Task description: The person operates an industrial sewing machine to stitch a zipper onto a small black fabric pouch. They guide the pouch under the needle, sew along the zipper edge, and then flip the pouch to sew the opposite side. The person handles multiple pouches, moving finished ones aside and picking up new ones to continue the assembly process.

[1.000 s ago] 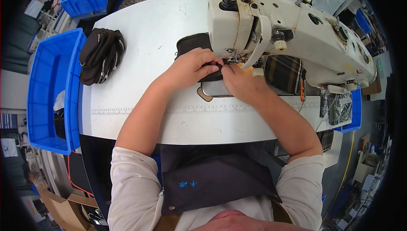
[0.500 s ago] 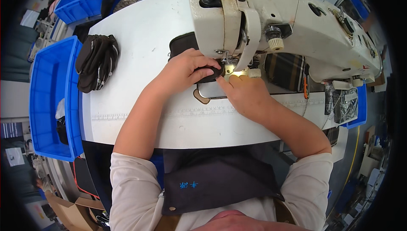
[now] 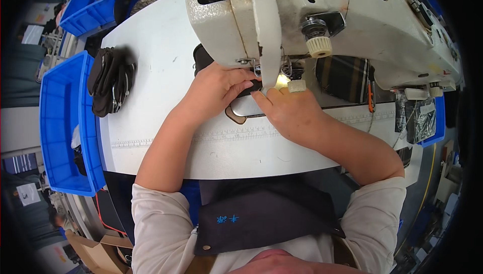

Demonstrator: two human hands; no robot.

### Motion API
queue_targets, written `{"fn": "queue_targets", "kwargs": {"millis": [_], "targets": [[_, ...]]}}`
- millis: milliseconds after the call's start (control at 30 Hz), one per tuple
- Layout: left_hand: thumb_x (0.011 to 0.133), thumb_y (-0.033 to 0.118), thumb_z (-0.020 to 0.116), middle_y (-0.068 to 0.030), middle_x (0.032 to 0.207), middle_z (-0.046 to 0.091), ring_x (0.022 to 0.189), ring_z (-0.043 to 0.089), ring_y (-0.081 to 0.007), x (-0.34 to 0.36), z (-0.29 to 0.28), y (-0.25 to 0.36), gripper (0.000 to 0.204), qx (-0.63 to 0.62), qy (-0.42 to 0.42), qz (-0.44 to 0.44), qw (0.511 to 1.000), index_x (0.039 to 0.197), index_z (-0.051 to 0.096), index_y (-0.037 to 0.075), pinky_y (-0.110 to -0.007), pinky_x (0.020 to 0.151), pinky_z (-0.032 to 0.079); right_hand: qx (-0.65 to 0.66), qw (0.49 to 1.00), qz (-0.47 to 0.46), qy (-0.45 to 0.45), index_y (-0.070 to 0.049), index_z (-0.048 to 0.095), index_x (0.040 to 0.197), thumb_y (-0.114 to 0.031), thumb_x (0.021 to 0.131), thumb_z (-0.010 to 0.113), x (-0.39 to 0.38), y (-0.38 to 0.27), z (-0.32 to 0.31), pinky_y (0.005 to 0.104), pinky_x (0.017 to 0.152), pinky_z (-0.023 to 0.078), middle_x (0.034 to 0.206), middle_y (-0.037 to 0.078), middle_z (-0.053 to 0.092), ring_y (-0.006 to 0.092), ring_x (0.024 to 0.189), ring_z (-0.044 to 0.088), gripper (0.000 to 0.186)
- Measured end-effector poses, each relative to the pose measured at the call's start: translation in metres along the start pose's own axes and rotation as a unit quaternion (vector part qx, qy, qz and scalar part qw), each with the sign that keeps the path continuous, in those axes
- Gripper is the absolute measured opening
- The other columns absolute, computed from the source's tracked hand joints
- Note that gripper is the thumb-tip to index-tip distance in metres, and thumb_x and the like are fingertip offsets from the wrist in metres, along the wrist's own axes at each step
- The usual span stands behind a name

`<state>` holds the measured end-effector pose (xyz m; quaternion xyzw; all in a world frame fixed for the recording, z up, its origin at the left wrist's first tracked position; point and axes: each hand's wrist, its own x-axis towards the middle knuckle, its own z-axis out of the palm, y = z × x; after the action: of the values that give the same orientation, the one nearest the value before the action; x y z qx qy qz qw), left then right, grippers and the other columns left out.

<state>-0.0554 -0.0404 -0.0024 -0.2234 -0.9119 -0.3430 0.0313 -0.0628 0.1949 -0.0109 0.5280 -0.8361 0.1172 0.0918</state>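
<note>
A white sewing machine (image 3: 302, 2) leans over the work, its lamp lighting the needle area. Just left of the needle, my left hand (image 3: 220, 89) pinches the edge of a black fabric pouch (image 3: 203, 59), whose far part shows behind the wrist. My right hand (image 3: 289, 110) lies beside the presser foot, index finger and thumb closed together at the near edge of the same black fabric. The machine head hides the needle tip and part of the pouch. Below the fingers is the metal bed plate (image 3: 246, 107), with a small brown-edged piece (image 3: 235, 116) next to it.
A stack of dark zippered pouches (image 3: 111, 80) lies on the table's left, beside a blue bin (image 3: 65, 123). Another blue bin (image 3: 90, 7) stands behind. Right of the needle are striped dark fabric (image 3: 342, 79) and orange-handled snips (image 3: 371, 98). A printed ruler (image 3: 201, 137) crosses the white table.
My view has shifted closer to the machine, so its head covers more of the pouch. Both hands keep their hold near the needle, with only slight finger movement.
</note>
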Motion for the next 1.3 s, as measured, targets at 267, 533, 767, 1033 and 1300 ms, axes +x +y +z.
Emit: {"fn": "queue_targets", "kwargs": {"millis": [267, 533, 767, 1033, 1300], "targets": [[0.091, 0.015, 0.076, -0.0031, 0.109, 0.074, 0.107, 0.067, -0.0293, -0.003, 0.005, 0.002, 0.016, 0.043, 0.006, -0.017, 0.999, 0.106, 0.079, 0.012, -0.04, 0.09, 0.057, 0.007, 0.999, 0.01, -0.041, 0.001, 0.068, 0.125, -0.008, 0.083, 0.068, 0.002, -0.001, -0.003, 0.0357, 0.058, 0.052, 0.081, 0.003, 0.066, 0.0206, 0.07, 0.069, 0.043], [0.09, 0.017, 0.076, -0.003, 0.107, 0.075, 0.103, 0.068, -0.027, -0.003, 0.007, 0.007, 0.017, 0.074, 0.038, -0.029, 0.996, 0.107, 0.081, 0.015, -0.039, 0.086, 0.058, -0.025, 1.0, 0.006, 0.006, 0.001, 0.069, 0.126, -0.008, 0.079, 0.071, 0.001, 0.003, 0.008, 0.036, 0.057, 0.053, 0.083, 0.005, 0.066, 0.0215, 0.071, 0.068, 0.049], [0.091, 0.014, 0.075, -0.0052, 0.107, 0.074, 0.102, 0.069, -0.0277, 0.0, 0.0, 0.007, 0.019, 0.051, 0.035, -0.058, 0.996, 0.109, 0.08, 0.014, -0.039, 0.085, 0.058, -0.037, 0.999, 0.022, 0.01, -0.002, 0.069, 0.128, -0.008, 0.079, 0.07, 0.002, 0.004, 0.01, 0.0347, 0.055, 0.048, 0.078, 0.002, 0.067, 0.0195, 0.063, 0.066, 0.05], [0.088, 0.01, 0.076, -0.0059, 0.108, 0.073, 0.1, 0.069, -0.0284, 0.0, -0.001, 0.003, 0.024, 0.104, 0.031, -0.024, 0.994, 0.111, 0.08, 0.016, -0.039, 0.082, 0.059, -0.026, 0.999, 0.021, 0.02, -0.001, 0.068, 0.131, -0.008, 0.082, 0.069, 0.002, 0.005, 0.012, 0.0355, 0.055, 0.047, 0.077, 0.002, 0.068, 0.0199, 0.059, 0.064, 0.049], [0.089, 0.013, 0.077, -0.0044, 0.107, 0.073, 0.099, 0.07, -0.0267, 0.0, -0.001, 0.0, 0.022, 0.06, 0.037, -0.034, 0.997, 0.11, 0.08, 0.018, -0.039, 0.08, 0.059, -0.023, 0.999, 0.017, 0.027, -0.003, 0.069, 0.131, -0.009, 0.081, 0.069, 0.002, 0.006, 0.013, 0.0348, 0.055, 0.048, 0.078, 0.003, 0.068, 0.0196, 0.061, 0.065, 0.051]]}}
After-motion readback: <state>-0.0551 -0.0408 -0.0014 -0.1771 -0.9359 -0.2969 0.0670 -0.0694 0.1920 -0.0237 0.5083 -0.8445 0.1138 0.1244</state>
